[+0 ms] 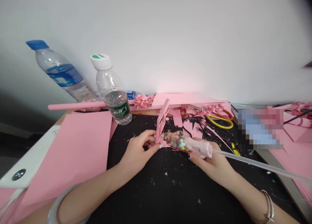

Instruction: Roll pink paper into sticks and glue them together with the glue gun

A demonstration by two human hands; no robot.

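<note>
My left hand [138, 151] pinches a folded strip of pink paper [162, 121], which stands nearly upright between thumb and fingers. In my right hand [212, 164] is a glue gun [197, 146], its front crusted with colourful beads and fuzz. A long translucent glue stick [255, 164] sticks out of its back end toward the right. The front of the glue gun points left, close to the base of the folded paper; whether they touch cannot be made out. Both hands are above the black mat [168, 191].
A clear water bottle [114, 97] and a blue-labelled bottle [64, 74] stand at left. Pink paper sheets [80, 146] overlap a white power bank [24, 165]. Yellow-handled scissors [220, 122], pink paper flowers [143, 101] and a rolled pink tube [75, 105] lie near the wall.
</note>
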